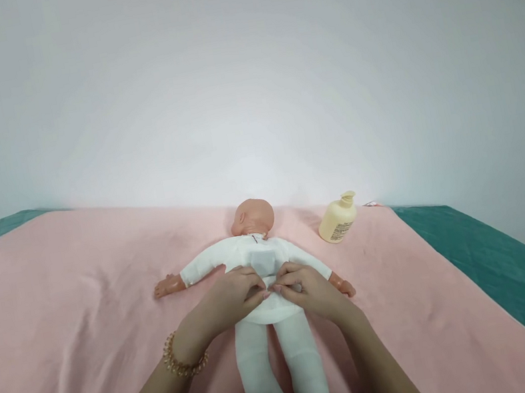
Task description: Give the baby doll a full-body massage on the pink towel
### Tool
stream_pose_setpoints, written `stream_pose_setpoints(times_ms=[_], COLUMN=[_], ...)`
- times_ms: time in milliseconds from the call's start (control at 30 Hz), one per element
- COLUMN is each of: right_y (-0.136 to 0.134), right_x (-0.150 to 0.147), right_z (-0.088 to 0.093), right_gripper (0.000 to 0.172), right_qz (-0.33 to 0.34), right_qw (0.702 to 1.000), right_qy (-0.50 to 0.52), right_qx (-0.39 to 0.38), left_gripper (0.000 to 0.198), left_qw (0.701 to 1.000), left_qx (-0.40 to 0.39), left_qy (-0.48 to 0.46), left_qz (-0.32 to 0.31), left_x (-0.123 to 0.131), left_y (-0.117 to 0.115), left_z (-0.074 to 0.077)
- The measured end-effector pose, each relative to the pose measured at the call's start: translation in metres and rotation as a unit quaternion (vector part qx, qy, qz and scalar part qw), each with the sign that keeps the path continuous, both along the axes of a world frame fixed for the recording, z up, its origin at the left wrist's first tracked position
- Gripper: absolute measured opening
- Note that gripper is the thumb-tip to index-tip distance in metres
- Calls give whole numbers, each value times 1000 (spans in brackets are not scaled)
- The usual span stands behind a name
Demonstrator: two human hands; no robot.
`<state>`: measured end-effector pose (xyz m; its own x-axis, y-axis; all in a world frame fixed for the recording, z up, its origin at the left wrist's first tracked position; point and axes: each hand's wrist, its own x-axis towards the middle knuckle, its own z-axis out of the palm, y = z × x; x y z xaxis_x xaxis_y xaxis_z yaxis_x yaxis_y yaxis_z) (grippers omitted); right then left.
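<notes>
The baby doll [275,311] lay apparently face down on a pink blanket [86,322], a pale grey patch [265,262] already flat on its upper back. The left hand [236,292] and right hand [307,287] met over the doll's lower back, fingers bent and thumbs near fingertips; whether they pinched cloth could not be told. Work at that spot looked unfinished. The pump bottle [338,220], right of the doll's head, was untouched. The doll's face was hidden, its lower legs cut off, the bottle's lettering unreadable.
</notes>
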<state>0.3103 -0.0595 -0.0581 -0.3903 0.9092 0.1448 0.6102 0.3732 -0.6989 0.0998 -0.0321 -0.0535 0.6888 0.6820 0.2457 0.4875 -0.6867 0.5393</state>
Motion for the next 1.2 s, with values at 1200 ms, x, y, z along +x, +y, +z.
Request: stream_pose_setpoints(times_ms=[1200], right_y=[9], right_x=[-6], right_z=[-10], right_gripper=[27], right_qz=[-72], right_qw=[992], right_qy=[66], right_qx=[85], left_gripper=[28], left_qw=[982], left_qx=[31], left_qy=[-156], left_qz=[105], left_x=[-3], left_y=[32], left_z=[-23])
